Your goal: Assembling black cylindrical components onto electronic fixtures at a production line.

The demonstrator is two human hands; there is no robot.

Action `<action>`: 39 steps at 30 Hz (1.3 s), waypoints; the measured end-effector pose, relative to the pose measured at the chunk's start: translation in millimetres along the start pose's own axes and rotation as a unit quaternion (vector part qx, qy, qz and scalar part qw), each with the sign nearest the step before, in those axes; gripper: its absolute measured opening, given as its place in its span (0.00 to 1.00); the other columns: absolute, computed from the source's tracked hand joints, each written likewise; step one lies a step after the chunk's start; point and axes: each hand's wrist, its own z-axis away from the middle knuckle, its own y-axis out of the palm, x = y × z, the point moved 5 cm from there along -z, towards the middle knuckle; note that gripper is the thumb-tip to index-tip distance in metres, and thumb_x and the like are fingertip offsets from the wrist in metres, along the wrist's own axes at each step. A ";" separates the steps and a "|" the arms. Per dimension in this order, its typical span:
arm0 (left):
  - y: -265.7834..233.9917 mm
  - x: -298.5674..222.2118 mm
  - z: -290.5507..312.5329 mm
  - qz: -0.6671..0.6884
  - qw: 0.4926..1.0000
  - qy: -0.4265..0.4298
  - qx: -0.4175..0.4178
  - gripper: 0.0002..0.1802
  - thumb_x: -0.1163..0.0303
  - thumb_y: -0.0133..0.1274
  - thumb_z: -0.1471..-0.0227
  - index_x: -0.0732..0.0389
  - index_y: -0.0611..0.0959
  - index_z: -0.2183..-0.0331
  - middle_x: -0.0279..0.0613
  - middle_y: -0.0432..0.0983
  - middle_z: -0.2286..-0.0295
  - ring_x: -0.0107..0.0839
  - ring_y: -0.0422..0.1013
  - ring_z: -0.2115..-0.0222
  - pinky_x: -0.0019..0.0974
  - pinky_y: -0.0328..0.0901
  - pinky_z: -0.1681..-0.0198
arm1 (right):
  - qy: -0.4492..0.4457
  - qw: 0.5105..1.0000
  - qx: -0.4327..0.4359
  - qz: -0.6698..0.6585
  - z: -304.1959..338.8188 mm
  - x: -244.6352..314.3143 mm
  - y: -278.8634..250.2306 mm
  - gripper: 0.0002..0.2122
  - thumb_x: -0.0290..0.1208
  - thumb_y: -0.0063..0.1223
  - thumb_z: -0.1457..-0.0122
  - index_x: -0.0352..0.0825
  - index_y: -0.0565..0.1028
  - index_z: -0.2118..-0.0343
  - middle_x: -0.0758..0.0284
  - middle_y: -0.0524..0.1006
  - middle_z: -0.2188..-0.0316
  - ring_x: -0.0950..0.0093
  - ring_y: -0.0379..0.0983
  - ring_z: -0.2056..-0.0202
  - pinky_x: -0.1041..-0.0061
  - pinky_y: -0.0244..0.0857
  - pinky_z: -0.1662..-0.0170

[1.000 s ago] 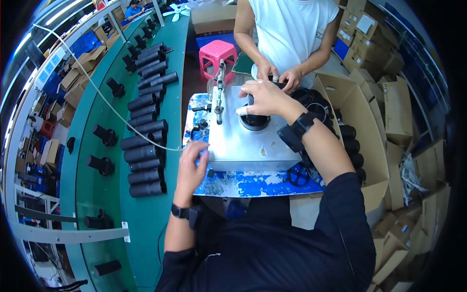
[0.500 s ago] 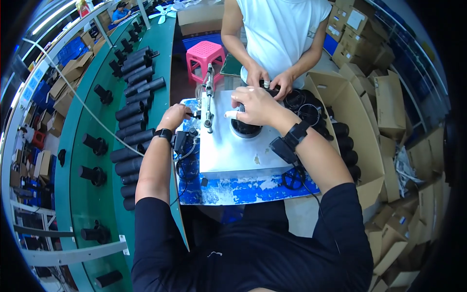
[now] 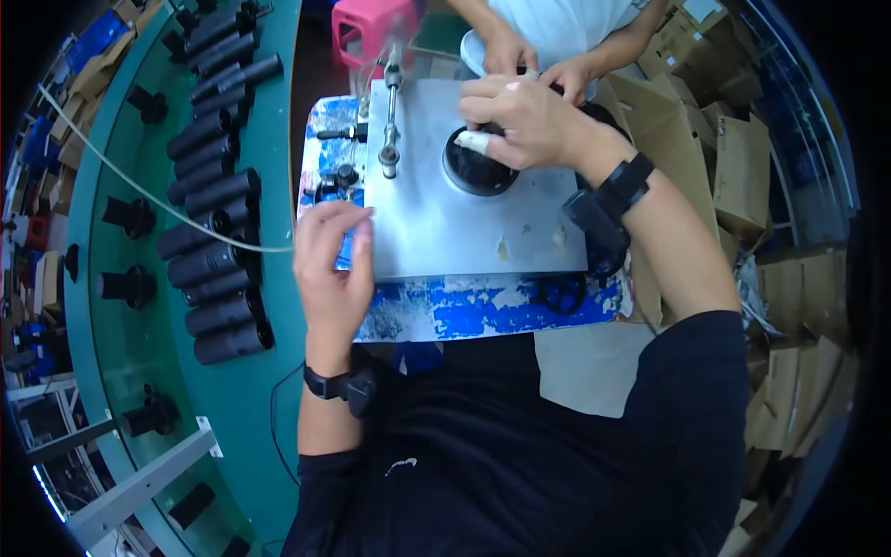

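My right hand (image 3: 529,121), with white tape on its thumb, is curled over a black round part (image 3: 478,172) on the pale metal box top (image 3: 436,237). The palm hides the upper portion of that part. My left hand (image 3: 332,260) hovers empty at the box's left front corner, thumb and fingers apart. A black-handled lever (image 3: 345,134) sticks out at the box's left side, beside a small metal rod linkage (image 3: 392,116) standing on the top. Across the box, a co-worker's hands (image 3: 538,74) are close together, and what they hold is mostly hidden behind my right hand.
Several black tubes (image 3: 227,265) lie in a row on the green bench (image 3: 232,408) at left, with black flanged pieces (image 3: 130,215) farther left. A pale hose (image 3: 158,190) crosses above them. At right stand an open carton (image 3: 687,153) and more cardboard boxes. A pink stool (image 3: 371,28) is behind.
My left hand has let go of the lever and drawn back toward me. My right hand remains at the black part. The head view has shifted, so the whole scene sits higher.
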 end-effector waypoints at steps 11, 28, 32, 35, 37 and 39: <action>14.2 37.9 12.3 -0.021 0.999 -0.028 0.005 0.08 0.78 0.61 0.44 0.62 0.88 0.61 0.47 0.81 0.60 0.46 0.76 0.55 0.45 0.69 0.50 | 0.190 0.957 -0.128 0.179 2.6 7.7 21.7 0.09 0.33 0.63 0.38 0.33 0.77 0.67 0.60 0.78 0.67 0.55 0.78 0.62 0.59 0.72 0.59; 49.2 189.7 -83.2 -0.161 0.976 -0.059 0.136 0.23 0.58 0.53 0.30 0.65 0.83 0.44 0.57 0.77 0.43 0.56 0.72 0.41 0.50 0.66 0.37 | 0.386 0.887 -0.230 -0.107 60.5 8.2 17.1 0.30 0.48 0.81 0.55 0.30 0.81 0.55 0.61 0.85 0.62 0.66 0.83 0.60 0.69 0.75 0.50; 48.3 183.1 -87.6 -0.138 0.977 -0.063 0.149 0.23 0.59 0.54 0.31 0.67 0.83 0.45 0.58 0.78 0.44 0.57 0.73 0.42 0.49 0.66 0.37 | 0.336 0.905 -0.207 -0.158 62.1 -7.0 28.7 0.29 0.47 0.80 0.53 0.30 0.81 0.55 0.60 0.85 0.63 0.67 0.83 0.61 0.68 0.75 0.51; 53.7 172.4 -81.9 -0.128 0.966 -0.104 0.197 0.23 0.60 0.54 0.31 0.67 0.81 0.44 0.58 0.78 0.45 0.56 0.74 0.43 0.49 0.67 0.39 | 0.350 0.900 -0.212 -0.146 69.0 -3.5 33.9 0.29 0.47 0.80 0.53 0.29 0.81 0.56 0.60 0.85 0.63 0.66 0.83 0.61 0.67 0.75 0.52; 49.0 170.2 -82.0 -0.127 0.960 -0.122 0.218 0.24 0.60 0.54 0.31 0.68 0.81 0.43 0.58 0.78 0.45 0.56 0.74 0.44 0.49 0.68 0.39 | 0.351 0.898 -0.208 -0.165 66.0 -3.2 37.5 0.29 0.47 0.80 0.53 0.29 0.81 0.55 0.59 0.85 0.63 0.66 0.83 0.60 0.67 0.75 0.52; 34.5 170.6 -84.0 -0.105 0.962 -0.167 0.189 0.23 0.62 0.53 0.29 0.66 0.79 0.40 0.56 0.78 0.45 0.49 0.76 0.45 0.44 0.70 0.42 | 0.354 0.893 -0.187 -0.204 59.3 -1.7 43.9 0.30 0.47 0.80 0.53 0.29 0.81 0.55 0.59 0.85 0.62 0.65 0.83 0.60 0.66 0.75 0.52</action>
